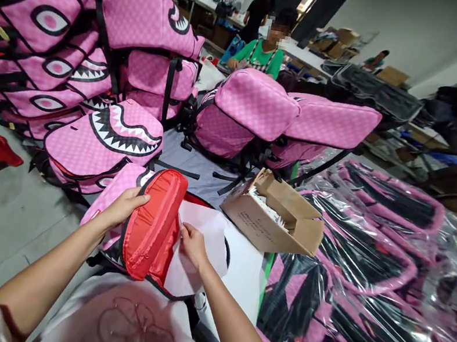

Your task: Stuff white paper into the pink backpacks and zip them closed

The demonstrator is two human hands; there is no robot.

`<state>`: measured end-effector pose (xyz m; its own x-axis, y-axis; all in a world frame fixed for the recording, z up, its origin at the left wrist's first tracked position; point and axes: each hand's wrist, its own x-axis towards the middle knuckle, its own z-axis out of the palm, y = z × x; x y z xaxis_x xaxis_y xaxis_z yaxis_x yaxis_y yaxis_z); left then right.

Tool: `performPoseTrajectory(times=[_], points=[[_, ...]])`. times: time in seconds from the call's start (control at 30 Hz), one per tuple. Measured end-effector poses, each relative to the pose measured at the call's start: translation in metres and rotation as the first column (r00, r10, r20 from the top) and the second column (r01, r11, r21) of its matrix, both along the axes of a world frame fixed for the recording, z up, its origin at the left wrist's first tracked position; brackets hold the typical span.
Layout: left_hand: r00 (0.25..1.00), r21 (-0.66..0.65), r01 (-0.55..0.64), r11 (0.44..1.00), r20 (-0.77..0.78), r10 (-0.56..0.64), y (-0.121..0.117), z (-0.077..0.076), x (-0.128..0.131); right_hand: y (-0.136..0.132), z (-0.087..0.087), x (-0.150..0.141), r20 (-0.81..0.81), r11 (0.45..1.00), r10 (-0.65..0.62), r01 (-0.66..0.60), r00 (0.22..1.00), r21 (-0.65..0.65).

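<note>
Backpack (107, 194) open right in front of the body, at the near end of the white tabletop (245, 262), with red lining on show. Now steadying the red flap (152, 228) by its far-left edge with the left hand (127, 206), thumb across the red face, fingers curled behind, clamped on the rim. Over to the right hand (194, 246): pinching, thumb against fingers, apparently on the left edge of the pale sheet (209, 244), right where red meets pale. No telling about any lining caught in the same pinch.

Careful here: best to hold the flap tilted up and out to the left, to leave a clear view into the fold. Ease off if the lining puckers; feel for a single layer between the fingertips before any pull. Work along the edge in short moves, without a yank at one corner, as thin stuff like that looks likely to crease. Smooth flat with an open palm after each move, and watch for black trim snagging underneath.

Just beyond, on the same surface, a cardboard box (252, 225) with white pieces inside; mind the right elbow around the wrapped backpacks (373, 255) on that side. No rush, light touch, even tension across both hands.
</note>
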<state>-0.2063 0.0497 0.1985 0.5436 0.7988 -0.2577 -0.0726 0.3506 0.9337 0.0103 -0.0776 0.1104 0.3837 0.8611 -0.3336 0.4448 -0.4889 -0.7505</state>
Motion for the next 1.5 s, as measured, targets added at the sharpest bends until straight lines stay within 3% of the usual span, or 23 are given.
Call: performPoseTrajectory(times=[0.1, 0.17, 0.2, 0.23, 0.3, 0.37, 0.47, 0.6, 0.73, 0.83, 0.9, 1.1, 1.2, 1.33, 1.5], points=[[1.000, -0.021, -0.002, 1.000, 0.022, 0.003, 0.002, -0.005, -0.001, 0.003, -0.015, 0.010, -0.038, 1.000, -0.006, 0.006, 0.999, 0.015], [0.999, -0.030, 0.000, 1.000, 0.038, 0.001, 0.003, -0.006, 0.000, 0.003, -0.023, 0.014, 0.093, 0.993, 0.049, -0.059, 0.994, 0.105], [0.999, -0.033, -0.002, 0.999, 0.043, 0.003, 0.004, -0.006, 0.000, 0.002, -0.028, 0.014, 0.208, 0.978, 0.130, -0.160, 0.969, 0.131], [0.999, -0.034, -0.005, 0.999, 0.046, 0.007, 0.004, -0.006, 0.000, 0.000, -0.033, 0.012, 0.337, 0.951, 0.240, -0.290, 0.910, 0.104], [0.999, -0.031, -0.009, 0.999, 0.049, 0.010, 0.005, -0.006, 0.000, -0.005, -0.042, 0.006, 0.508, 0.878, 0.458, -0.461, 0.730, -0.129], [0.999, -0.026, -0.003, 1.000, 0.049, 0.004, 0.005, -0.006, -0.002, -0.013, -0.048, 0.000, 0.532, 0.826, 0.563, -0.406, 0.633, -0.391], [0.999, -0.033, 0.016, 0.999, 0.044, -0.014, 0.005, -0.009, -0.006, -0.022, -0.050, -0.006, 0.487, 0.768, 0.587, -0.255, 0.647, -0.587], [0.999, -0.058, 0.015, 0.998, 0.046, -0.013, 0.006, -0.011, -0.009, -0.024, -0.049, -0.006, 0.485, 0.718, 0.648, -0.256, 0.587, -0.647], [0.999, -0.059, 0.030, 0.998, 0.031, -0.028, 0.006, -0.008, -0.007, -0.022, -0.056, 0.003, 0.575, 0.744, 0.646, -0.247, 0.502, -0.621], [1.000, -0.033, 0.012, 0.999, -0.010, -0.013, 0.007, -0.007, -0.006, -0.021, -0.065, 0.010, 0.585, 0.724, 0.684, -0.309, 0.435, -0.617], [1.000, -0.029, 0.006, 1.000, -0.026, -0.006, 0.008, -0.006, -0.006, -0.019, -0.071, 0.011, 0.561, 0.711, 0.698, -0.338, 0.445, -0.617], [0.998, -0.053, 0.009, 0.999, -0.055, -0.012, 0.010, -0.007, -0.007, 0.002, -0.083, 0.018, 0.532, 0.746, 0.660, -0.383, 0.530, -0.545], [0.998, -0.059, 0.020, 0.998, -0.066, -0.024, 0.010, -0.006, -0.007, 0.007, -0.085, 0.027, 0.543, 0.764, 0.634, -0.337, 0.551, -0.550], [0.998, -0.057, 0.018, 0.998, -0.056, -0.021, 0.010, -0.005, -0.006, 0.007, -0.086, 0.029, 0.581, 0.790, 0.601, -0.298, 0.549, -0.536], [0.997, -0.052, 0.026, 0.998, -0.076, -0.030, 0.012, -0.006, -0.006, 0.012, -0.088, 0.026, 0.557, 0.768, 0.633, -0.342, 0.538, -0.542]])
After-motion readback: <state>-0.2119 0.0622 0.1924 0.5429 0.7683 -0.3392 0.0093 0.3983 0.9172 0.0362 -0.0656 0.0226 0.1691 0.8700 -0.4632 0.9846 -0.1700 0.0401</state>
